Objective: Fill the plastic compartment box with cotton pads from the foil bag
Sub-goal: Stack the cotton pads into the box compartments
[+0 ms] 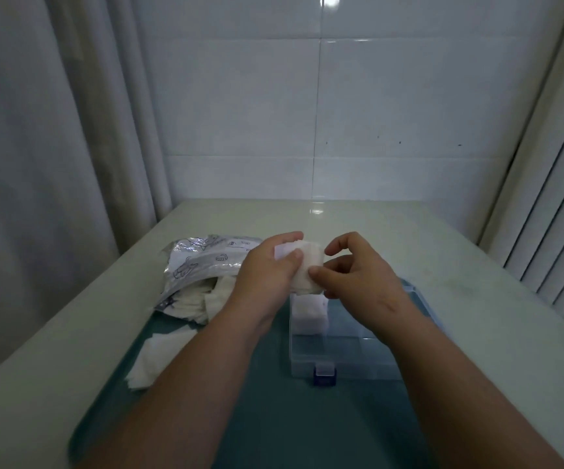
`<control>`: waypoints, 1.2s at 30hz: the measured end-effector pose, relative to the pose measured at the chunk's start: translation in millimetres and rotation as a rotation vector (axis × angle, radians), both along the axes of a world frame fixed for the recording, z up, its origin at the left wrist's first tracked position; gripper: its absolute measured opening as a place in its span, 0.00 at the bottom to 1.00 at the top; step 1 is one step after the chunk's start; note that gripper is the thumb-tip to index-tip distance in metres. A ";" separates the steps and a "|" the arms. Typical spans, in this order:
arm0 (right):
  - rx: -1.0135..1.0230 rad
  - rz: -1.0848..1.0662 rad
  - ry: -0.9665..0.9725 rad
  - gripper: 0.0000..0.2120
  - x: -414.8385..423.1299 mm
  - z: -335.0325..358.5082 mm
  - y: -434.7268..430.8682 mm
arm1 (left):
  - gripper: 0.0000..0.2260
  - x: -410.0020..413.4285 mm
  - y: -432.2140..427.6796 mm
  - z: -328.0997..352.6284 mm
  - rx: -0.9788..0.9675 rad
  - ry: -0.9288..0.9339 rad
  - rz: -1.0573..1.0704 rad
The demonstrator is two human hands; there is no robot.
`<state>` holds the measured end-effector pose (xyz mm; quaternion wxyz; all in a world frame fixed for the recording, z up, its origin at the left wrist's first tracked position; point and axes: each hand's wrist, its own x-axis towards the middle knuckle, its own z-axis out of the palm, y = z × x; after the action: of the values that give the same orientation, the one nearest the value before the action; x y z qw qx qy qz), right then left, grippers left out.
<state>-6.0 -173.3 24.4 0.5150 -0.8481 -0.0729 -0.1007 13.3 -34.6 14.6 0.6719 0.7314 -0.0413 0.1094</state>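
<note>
Cotton pads [304,269] — gripped by left hand [267,274] and right hand [358,277] together — above the compartment box [336,352].

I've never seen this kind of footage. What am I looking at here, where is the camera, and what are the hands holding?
No machine here: a person works bare-handed, and the single picture comes from a camera worn on their head, looking down. The left hand grips a stack of cotton pads, and the right hand pinches its edge. Below lies a clear compartment box on a teal mat, one compartment already holding pads. Left lies the foil bag, more spilling out.
</note>
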 end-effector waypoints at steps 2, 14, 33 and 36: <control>0.017 -0.001 0.016 0.13 1.3 -0.5 -0.2 | 0.13 -0.4 1.0 -1.4 -0.090 0.033 -0.023; 0.266 -0.003 0.022 0.12 -0.3 3.7 -2.1 | 0.12 0.3 7.8 -6.7 -0.260 0.050 0.195; 0.564 0.117 0.109 0.12 -3.0 6.7 -2.6 | 0.03 4.1 14.7 -20.2 -0.146 -0.047 0.210; 0.576 0.138 0.128 0.13 -2.1 5.2 -2.9 | 0.02 4.4 14.2 -19.9 -0.167 -0.031 0.214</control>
<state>-8.1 -176.2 29.6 0.7434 -0.6649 -0.0664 -0.0283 17.7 -20.4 -5.3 0.7141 0.6715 0.0359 0.1946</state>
